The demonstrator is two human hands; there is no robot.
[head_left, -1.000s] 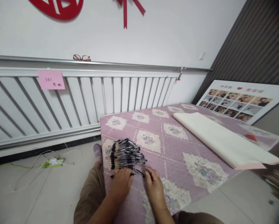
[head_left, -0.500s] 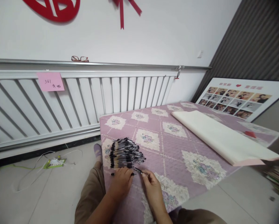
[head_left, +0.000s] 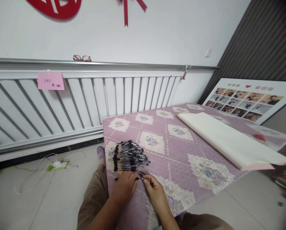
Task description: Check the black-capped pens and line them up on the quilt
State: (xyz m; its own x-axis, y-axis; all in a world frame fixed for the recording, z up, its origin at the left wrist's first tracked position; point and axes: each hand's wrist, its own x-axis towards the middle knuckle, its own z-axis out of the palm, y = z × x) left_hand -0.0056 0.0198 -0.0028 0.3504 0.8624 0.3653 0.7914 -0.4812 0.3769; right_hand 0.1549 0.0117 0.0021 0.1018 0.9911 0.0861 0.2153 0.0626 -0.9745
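Close to the table's near left edge, my left hand (head_left: 125, 186) is closed over a black pen (head_left: 116, 179), whose dark end shows to the left and whose thin tip sticks out to the right. My right hand (head_left: 154, 188) pinches a short dark, shiny piece that looks like a pen cap (head_left: 141, 173), close to that tip. Whether the tip and the piece touch is too small to tell. Just beyond my fingers lies a pile of pens (head_left: 128, 156) with black ends and clear barrels, mostly laid side by side.
The pens lie on a purple flowered tablecloth (head_left: 157, 123). A folded cream sheet (head_left: 219, 140) and a red piece (head_left: 259, 137) lie to the right. A photo board (head_left: 248, 99) leans behind. A radiator (head_left: 124, 92) borders the far side; a power strip (head_left: 58, 164) sits on the floor.
My right hand has moved slightly left with the dark piece, closer to the tip of the pen in my left hand. The camera view has shifted a little.
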